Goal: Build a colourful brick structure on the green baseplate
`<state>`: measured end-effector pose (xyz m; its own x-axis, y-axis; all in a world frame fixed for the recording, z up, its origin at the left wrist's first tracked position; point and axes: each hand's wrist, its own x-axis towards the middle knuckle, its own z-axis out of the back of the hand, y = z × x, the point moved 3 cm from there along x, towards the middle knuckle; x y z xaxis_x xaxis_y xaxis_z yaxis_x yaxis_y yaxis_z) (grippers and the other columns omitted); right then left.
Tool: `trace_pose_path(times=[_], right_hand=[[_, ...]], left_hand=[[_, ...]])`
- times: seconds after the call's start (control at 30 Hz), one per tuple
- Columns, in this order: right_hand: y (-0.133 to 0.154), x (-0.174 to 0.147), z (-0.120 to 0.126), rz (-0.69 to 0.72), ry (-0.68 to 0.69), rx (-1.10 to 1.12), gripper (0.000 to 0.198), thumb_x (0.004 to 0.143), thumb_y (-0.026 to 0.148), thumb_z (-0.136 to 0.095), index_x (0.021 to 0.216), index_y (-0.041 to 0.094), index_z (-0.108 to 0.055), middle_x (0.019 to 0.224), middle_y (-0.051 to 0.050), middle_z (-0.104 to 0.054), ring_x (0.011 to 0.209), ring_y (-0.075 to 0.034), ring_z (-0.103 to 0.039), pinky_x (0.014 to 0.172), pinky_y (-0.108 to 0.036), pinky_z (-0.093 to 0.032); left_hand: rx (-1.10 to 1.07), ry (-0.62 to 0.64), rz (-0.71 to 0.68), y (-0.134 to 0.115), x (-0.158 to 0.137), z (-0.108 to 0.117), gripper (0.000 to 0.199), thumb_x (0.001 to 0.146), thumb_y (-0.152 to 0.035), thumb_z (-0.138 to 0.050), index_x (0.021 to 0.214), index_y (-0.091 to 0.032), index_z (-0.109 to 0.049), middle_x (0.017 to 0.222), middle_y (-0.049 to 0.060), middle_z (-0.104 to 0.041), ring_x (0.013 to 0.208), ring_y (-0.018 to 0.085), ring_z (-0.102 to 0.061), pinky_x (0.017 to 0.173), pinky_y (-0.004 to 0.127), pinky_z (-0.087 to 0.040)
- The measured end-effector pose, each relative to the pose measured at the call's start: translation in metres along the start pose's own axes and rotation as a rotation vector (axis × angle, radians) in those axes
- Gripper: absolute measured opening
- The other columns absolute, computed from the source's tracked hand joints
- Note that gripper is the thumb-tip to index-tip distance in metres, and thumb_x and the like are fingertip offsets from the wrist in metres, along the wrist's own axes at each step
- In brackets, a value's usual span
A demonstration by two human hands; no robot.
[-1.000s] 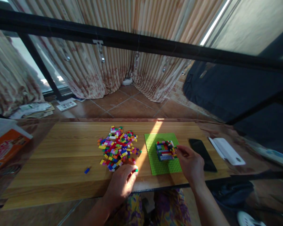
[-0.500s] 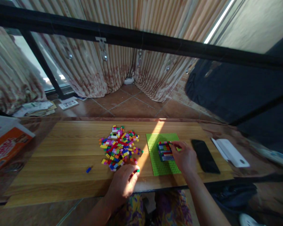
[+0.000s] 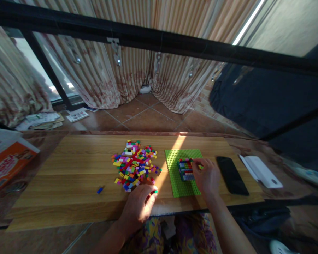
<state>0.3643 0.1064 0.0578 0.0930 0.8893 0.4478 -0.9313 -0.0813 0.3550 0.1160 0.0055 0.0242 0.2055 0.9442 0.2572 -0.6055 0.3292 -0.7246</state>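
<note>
My left hand (image 3: 139, 203) rests at the front of the table, thumb and fingers pinched round a small green toy brick (image 3: 156, 191); a bit of red also shows between the fingers. My right hand (image 3: 207, 175) is over a green studded baseplate (image 3: 176, 185), its fingertips pressed together at the far right part of a low multicoloured brick build (image 3: 186, 170). The fingers hide the right side of the build, and whatever they pinch cannot be made out. Just beyond my left hand spreads a pile of loose bricks (image 3: 135, 164) in many colours.
A single blue brick (image 3: 100, 190) lies left of the pile on the wooden table (image 3: 69, 165). Right of the baseplate is a black phone (image 3: 232, 175), with a white case-like object (image 3: 263, 171) past it. An orange-and-white package (image 3: 12, 164) stands at the far left.
My right hand has shifted very slightly at the build, its fingers still together. The left hand holds its place with the green brick. The whole view has moved a little.
</note>
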Motion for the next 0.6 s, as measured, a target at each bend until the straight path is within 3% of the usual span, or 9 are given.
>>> trace_pose_path(times=[0.17,0.43,0.6], right_hand=[[-0.004,-0.003,-0.002,-0.089,-0.052,0.111,0.02,0.078,0.031,-0.055,0.087,0.017,-0.068,0.084,-0.009,-0.068,0.08,-0.023,-0.059,0.076,-0.035,-0.044],[-0.023,-0.001,-0.014,-0.503,0.135,0.543,0.044,0.066,0.044,-0.068,0.097,0.013,-0.067,0.082,-0.008,-0.07,0.069,-0.021,-0.065,0.06,-0.032,-0.05],[-0.023,0.003,-0.017,-0.652,0.148,0.793,0.044,0.053,0.04,-0.075,0.087,0.013,-0.065,0.071,-0.005,-0.068,0.058,-0.018,-0.064,0.048,-0.027,-0.048]], left_hand=[[-0.003,-0.005,-0.003,0.0,0.0,0.001,0.014,0.092,-0.023,-0.05,0.098,-0.018,-0.062,0.091,0.007,-0.068,0.084,0.018,-0.064,0.077,0.031,-0.053],[0.017,-0.01,-0.015,0.003,-0.002,-0.001,0.015,0.092,-0.022,-0.05,0.101,-0.018,-0.062,0.096,0.009,-0.069,0.091,0.02,-0.065,0.082,0.034,-0.053],[0.021,0.005,-0.014,0.002,-0.002,-0.001,0.016,0.092,-0.022,-0.049,0.1,-0.018,-0.062,0.096,0.009,-0.069,0.091,0.02,-0.065,0.082,0.034,-0.054]])
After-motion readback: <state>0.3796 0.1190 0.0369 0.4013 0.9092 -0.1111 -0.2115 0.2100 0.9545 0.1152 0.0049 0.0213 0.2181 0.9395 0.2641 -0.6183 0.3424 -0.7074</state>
